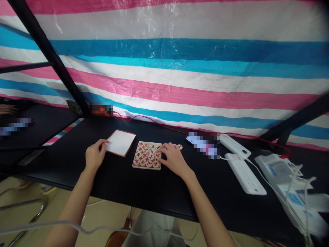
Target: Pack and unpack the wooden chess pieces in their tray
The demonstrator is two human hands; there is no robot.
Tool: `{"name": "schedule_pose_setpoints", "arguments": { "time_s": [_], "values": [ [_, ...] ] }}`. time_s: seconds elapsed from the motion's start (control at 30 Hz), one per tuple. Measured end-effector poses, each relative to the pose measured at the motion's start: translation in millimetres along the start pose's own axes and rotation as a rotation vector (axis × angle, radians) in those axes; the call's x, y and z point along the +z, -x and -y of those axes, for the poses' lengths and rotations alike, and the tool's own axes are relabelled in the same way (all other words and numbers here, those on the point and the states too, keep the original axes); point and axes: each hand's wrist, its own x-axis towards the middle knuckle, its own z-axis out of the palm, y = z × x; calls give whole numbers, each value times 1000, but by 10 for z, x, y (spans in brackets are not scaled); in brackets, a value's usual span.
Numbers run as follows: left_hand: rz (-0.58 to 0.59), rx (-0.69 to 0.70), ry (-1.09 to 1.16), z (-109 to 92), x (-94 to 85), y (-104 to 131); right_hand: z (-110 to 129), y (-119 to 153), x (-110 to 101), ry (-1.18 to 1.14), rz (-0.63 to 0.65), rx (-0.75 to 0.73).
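Note:
A white box sits on the black table, filled with round wooden Chinese chess pieces marked in red and black characters. My right hand reaches over the box's right side, its thumb and index finger on either side of a Chinese chess piece by that edge. One more piece lies just beyond this hand, partly covered by it. Left of the box, a square lid with a white inside and brown rim rests on the table. My left hand pinches the lid's left edge.
A phone lies right of the pieces, with white power banks and a cabled power strip farther right. A red cable runs along the back before a striped sheet. Another person's hand shows at far left.

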Motion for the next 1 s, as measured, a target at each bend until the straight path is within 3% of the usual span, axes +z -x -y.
{"name": "schedule_pose_setpoints", "arguments": {
  "time_s": [0.13, 0.23, 0.43, 0.63, 1.0],
  "values": [
    [6, -6, -3, -14, -8, -6, -157, 73, -22, -44, -121, 134],
    [9, -12, 0, -29, -6, -6, -270, 146, 47, -34, -133, 190],
    [5, -12, -18, -23, 6, -8, -320, 196, 176, -5, -92, 166],
    [14, -1, -19, -9, 12, -8, -344, 207, 195, 37, -66, 250],
    [23, -4, -30, 17, 26, -11, -307, 185, 237, 76, -70, 198]
  ]
}}
